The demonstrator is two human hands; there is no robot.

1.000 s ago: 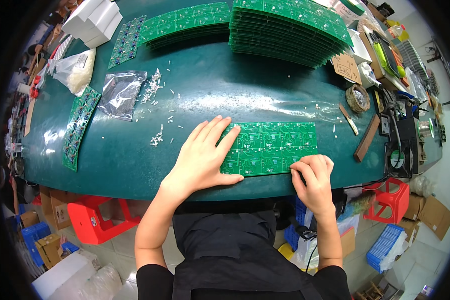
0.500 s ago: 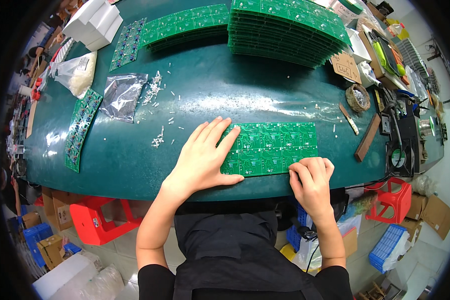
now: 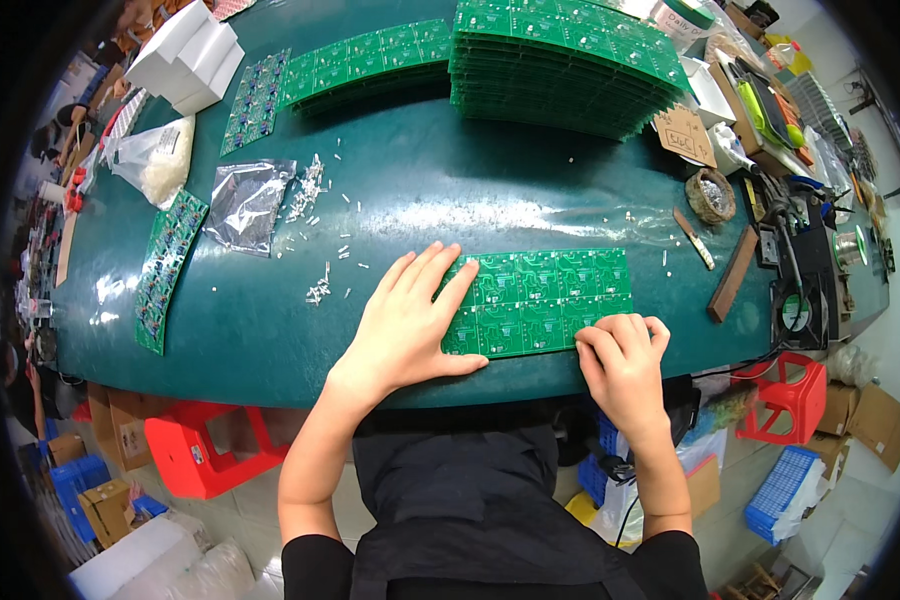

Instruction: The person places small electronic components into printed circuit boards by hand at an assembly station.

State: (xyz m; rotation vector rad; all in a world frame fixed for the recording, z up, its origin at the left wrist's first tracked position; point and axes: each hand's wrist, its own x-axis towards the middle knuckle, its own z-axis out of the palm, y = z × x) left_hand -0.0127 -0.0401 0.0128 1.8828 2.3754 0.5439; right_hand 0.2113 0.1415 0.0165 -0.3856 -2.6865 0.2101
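The green circuit panel [image 3: 545, 300] lay flat near the front edge of the dark green table [image 3: 420, 190], just where it had been a second earlier. The left hand [image 3: 410, 325] had not shifted: it was spread wide, palm down, fingers over the panel's left end. The right hand [image 3: 622, 360] had crept slightly leftward along the near edge and sat curled at the panel's lower right corner, fingertips bent onto the board; whether it pinched the edge or only pressed on it, I could not tell.

The left hand covered the panel's left end, and its fine tracks were too small to make out. The panel was a thin rigid sheet scored into a grid of small rectangles.

Tiny white parts [image 3: 320, 290] were scattered on the glossy tabletop to the left, beside a crinkled clear bag [image 3: 245, 205]. A tall stack of green panels [image 3: 560, 65] stood at the far side, well apart.
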